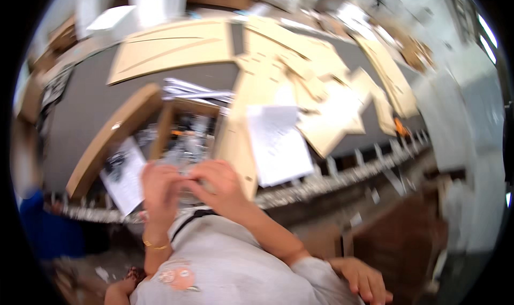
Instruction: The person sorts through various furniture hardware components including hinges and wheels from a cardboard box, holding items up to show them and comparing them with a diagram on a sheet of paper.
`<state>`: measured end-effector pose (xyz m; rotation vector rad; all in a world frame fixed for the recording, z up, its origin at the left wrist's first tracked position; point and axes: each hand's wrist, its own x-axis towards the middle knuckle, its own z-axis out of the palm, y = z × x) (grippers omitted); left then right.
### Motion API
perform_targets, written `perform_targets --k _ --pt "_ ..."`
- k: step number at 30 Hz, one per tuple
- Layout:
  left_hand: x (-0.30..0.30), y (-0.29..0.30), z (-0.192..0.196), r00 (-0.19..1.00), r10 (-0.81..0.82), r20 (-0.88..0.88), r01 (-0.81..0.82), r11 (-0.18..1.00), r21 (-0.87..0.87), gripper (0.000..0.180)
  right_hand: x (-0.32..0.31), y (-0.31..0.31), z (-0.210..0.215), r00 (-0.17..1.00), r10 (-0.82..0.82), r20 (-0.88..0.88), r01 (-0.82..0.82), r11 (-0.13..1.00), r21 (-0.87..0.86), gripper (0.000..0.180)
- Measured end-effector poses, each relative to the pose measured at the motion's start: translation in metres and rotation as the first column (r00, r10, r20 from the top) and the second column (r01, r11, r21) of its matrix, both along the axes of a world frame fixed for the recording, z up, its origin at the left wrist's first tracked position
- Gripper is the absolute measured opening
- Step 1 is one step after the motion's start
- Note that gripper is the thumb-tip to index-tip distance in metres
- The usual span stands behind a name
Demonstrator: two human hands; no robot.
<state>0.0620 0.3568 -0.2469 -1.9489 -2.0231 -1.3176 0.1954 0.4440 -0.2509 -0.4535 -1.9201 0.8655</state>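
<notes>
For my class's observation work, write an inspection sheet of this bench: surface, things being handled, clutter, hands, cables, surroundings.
Surface: dark grey tabletop.
Job's things: open cardboard box holding bagged small parts, just beyond the hands.
Clutter: pale panels, some overlapping toward the right; white paper sheets; orange object near the table's right end, kind unclear.
Hands: left hand and right hand close together at the fingertips; too blurred to tell what they hold.
Cables: nothing seen.
Surroundings: white blocks beyond the table; apparently another person's hand, lower right.
</notes>
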Motion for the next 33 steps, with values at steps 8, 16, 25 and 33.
perform_targets --k 8,16,25,33 --pt "0.015 0.006 0.013 0.999 -0.035 0.019 0.035 0.999 0.020 0.018 0.018 -0.003 0.005 0.981 0.026 0.191 -0.014 0.998 -0.065 0.008" --pt "-0.009 0.008 -0.009 0.666 -0.109 0.738 0.072 0.994 0.082 0.020 0.032 0.008 0.008 0.967 0.077 -0.241 -0.183 0.870 -0.457 0.011" --pt "0.015 0.028 -0.032 0.447 -0.199 0.872 0.175 0.976 0.133 0.007 0.030 0.011 -0.012 0.939 -0.127 -0.319 -0.160 0.661 -0.733 0.016" --pt "0.013 0.026 -0.019 0.668 -0.204 0.716 0.118 0.979 0.168 0.007 0.029 0.005 0.002 0.891 -0.215 -0.400 -0.224 0.559 -0.798 0.017"
